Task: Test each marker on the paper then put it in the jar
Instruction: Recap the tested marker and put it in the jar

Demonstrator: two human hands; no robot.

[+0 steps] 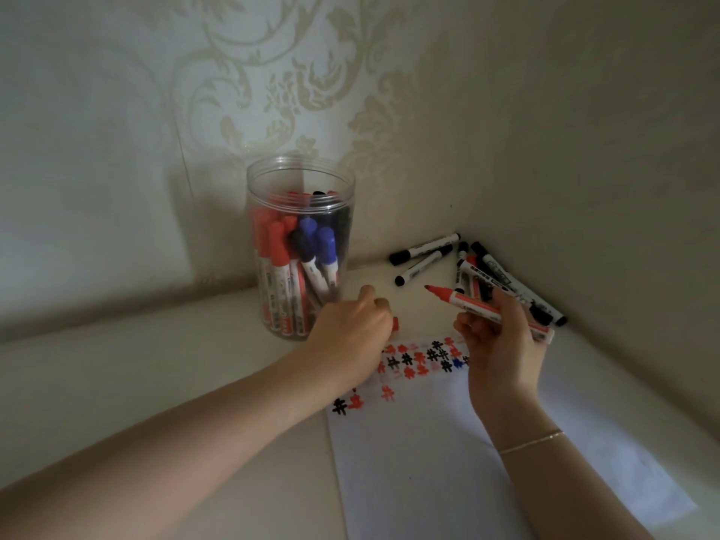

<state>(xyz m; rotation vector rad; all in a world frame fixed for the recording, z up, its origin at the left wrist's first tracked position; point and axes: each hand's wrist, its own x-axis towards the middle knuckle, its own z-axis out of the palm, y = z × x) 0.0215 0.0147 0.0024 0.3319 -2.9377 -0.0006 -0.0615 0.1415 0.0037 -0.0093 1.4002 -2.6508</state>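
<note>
The right hand [498, 344] pinches a red marker [491, 305] with its cap off, tip up above the paper [428, 461]. The left hand [350, 329] curls around the red cap [395, 324] beside the jar [300, 247]. The jar, near the surface's back edge, holds many markers. The paper's top edge has lots of marks. A few black markers [487, 267] wait in the back right corner.
</note>
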